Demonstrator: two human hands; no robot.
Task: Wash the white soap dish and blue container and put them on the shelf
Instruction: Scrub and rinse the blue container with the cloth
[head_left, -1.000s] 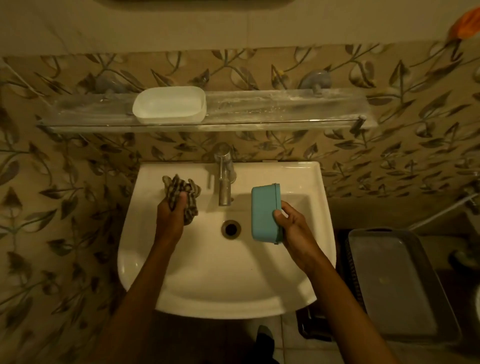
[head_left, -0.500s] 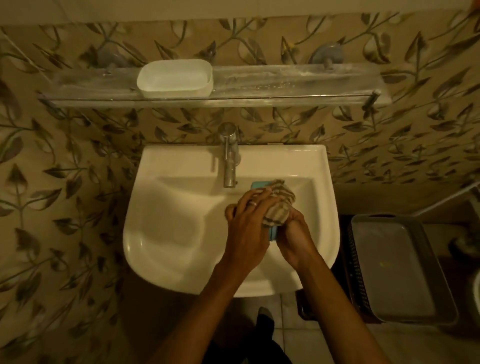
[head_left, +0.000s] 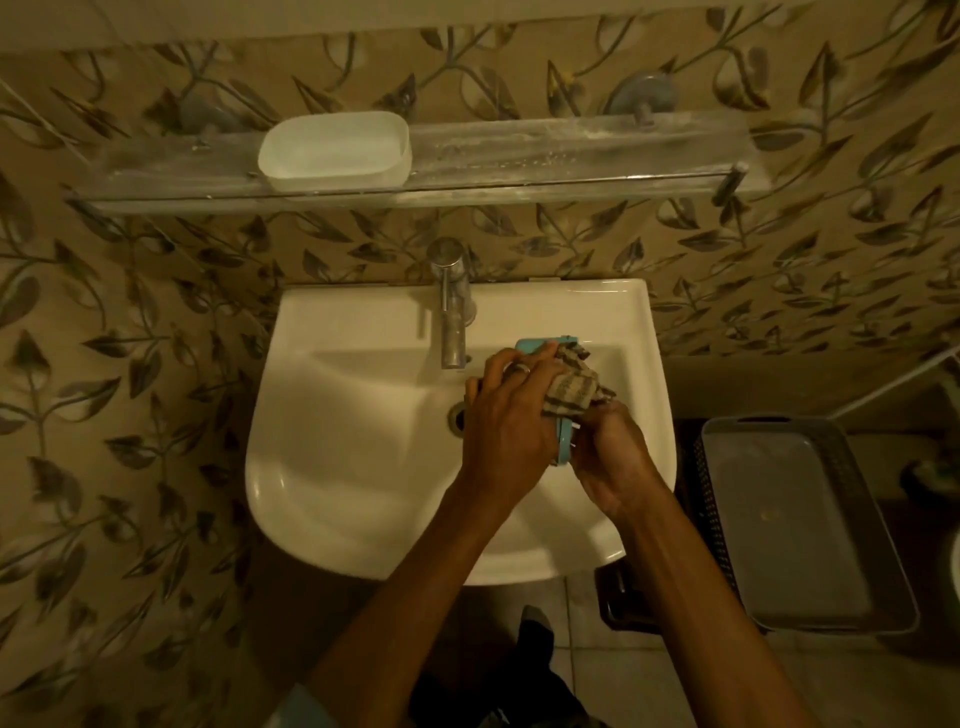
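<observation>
The white soap dish (head_left: 335, 150) stands on the glass shelf (head_left: 571, 156) above the basin, left of its middle. Over the right half of the white sink (head_left: 337, 441), my right hand (head_left: 608, 457) grips the blue container (head_left: 563, 447) on its edge. Only its top corner and a strip of rim show between my hands. My left hand (head_left: 511, 415) presses a striped cloth (head_left: 571, 387) against the container. Both hands are closed around what they hold.
A steel tap (head_left: 452, 317) rises at the back of the sink, just left of my hands. The drain (head_left: 457, 415) is partly hidden by my left hand. A grey tray (head_left: 800, 519) sits on a dark crate to the right. Leaf-patterned tiles cover the wall.
A second ago my left hand held the cloth at the sink's left and the container was apart. My left hand has crossed to the container and now rubs the cloth on it.
</observation>
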